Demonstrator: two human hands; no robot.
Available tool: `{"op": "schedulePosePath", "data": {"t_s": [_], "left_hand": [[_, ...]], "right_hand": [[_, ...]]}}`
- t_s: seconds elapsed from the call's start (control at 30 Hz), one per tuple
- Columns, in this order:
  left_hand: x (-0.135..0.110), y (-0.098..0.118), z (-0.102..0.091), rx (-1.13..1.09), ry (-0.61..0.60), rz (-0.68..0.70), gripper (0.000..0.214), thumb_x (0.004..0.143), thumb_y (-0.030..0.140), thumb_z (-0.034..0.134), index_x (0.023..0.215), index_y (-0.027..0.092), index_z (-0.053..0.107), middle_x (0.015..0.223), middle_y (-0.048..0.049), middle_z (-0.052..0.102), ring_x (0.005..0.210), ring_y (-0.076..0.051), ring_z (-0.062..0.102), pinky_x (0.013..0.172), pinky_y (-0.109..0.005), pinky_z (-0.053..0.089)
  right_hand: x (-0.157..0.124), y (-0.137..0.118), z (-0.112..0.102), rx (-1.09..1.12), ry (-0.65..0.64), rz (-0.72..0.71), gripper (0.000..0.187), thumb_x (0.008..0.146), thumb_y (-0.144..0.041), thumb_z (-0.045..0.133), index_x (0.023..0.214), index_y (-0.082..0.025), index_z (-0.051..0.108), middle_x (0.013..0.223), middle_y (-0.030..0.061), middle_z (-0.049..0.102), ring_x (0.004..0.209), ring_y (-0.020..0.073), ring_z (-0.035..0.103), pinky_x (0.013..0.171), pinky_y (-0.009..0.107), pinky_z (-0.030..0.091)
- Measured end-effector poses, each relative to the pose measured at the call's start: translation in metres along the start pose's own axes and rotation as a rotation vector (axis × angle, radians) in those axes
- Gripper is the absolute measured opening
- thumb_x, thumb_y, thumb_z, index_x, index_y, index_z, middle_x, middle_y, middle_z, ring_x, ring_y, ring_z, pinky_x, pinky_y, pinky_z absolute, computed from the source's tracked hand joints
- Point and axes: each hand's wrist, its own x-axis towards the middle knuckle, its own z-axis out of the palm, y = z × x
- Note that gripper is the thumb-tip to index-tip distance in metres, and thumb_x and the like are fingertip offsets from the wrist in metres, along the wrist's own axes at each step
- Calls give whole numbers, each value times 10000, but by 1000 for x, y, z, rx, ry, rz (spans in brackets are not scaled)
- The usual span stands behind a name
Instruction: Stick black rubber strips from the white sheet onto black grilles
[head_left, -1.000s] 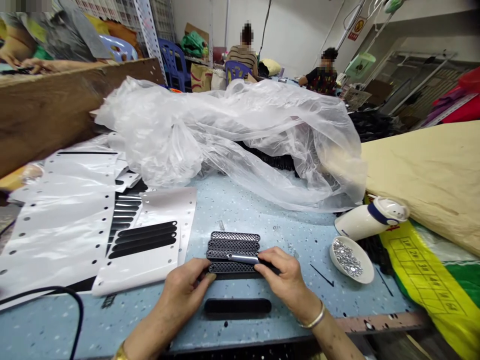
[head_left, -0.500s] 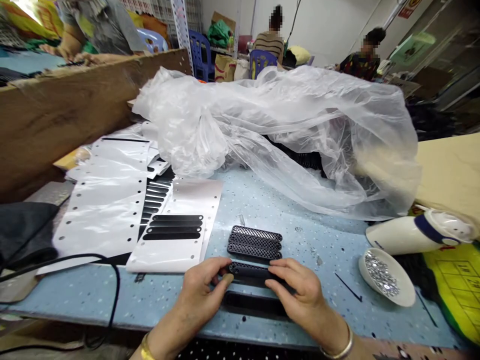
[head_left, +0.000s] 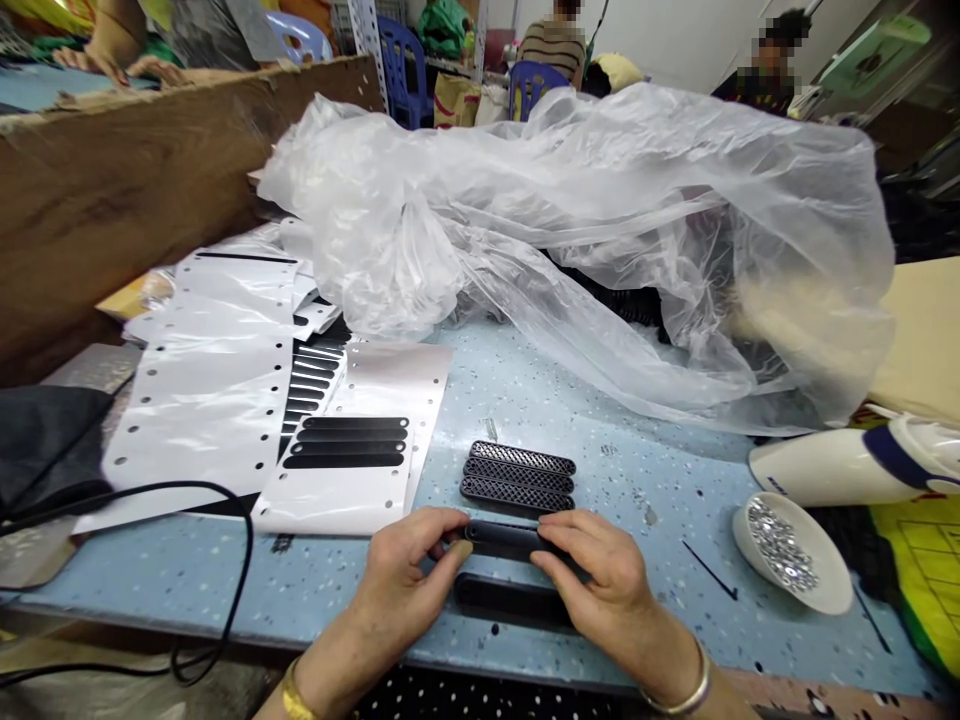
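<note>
A long black plastic strip [head_left: 501, 540] with rounded ends is pinched between my two hands just over the blue speckled table [head_left: 360, 590]. My left hand [head_left: 416, 565] grips its left end, and my right hand [head_left: 592, 565] closes on the right end, which the fingers partly hide. Nearer to me lies another black strip [head_left: 510, 603], partly under my right hand. Beyond my fingers, several black strips with a lattice surface [head_left: 517, 475] lie side by side. Left of them, several flat black adhesive strips [head_left: 349, 442] sit on a white backing sheet [head_left: 322, 505].
A white bowl [head_left: 832, 595] of small shiny metal pieces stands at right, beside a white bottle [head_left: 817, 468]. Clear plastic sheeting [head_left: 585, 190] covers the back. A wooden board [head_left: 135, 190] edges the left, near a black cable [head_left: 244, 540]. Co-workers sit farther off.
The view has shifted slightly. The held strip has tipped, so its lattice face shows less and a smoother side shows more. Both hands keep their hold.
</note>
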Motion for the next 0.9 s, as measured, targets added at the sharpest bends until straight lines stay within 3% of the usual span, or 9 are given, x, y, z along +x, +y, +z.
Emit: {"op": "schedulePosePath", "data": {"t_s": [0.43, 0.6, 0.9], "left_hand": [[0, 0, -2, 22, 47, 64, 199, 843, 184, 587, 1009, 162, 694, 830, -48, 759, 593, -127, 664, 584, -259, 577], [0, -2, -1, 21, 50, 160, 186, 862, 168, 579, 988, 188, 714, 885, -56, 774, 776, -174, 731, 683, -294, 618], [-1, -8, 3, 115, 118, 425, 231, 883, 85, 568, 1067, 173, 674, 965, -92, 770, 878, -176, 739, 788, -290, 626]], "right_hand": [[3, 1, -2, 42, -62, 38, 124, 838, -126, 634, 929, -152, 712, 844, 82, 703, 740, 212, 651, 645, 372, 529], [3, 2, -2, 63, -55, 40, 115, 834, -140, 646, 922, -154, 718, 838, 79, 704, 739, 211, 647, 643, 365, 522], [4, 2, -2, 70, -47, 51, 106, 830, -143, 648, 904, -154, 723, 825, 80, 713, 727, 212, 652, 646, 360, 522]]}}
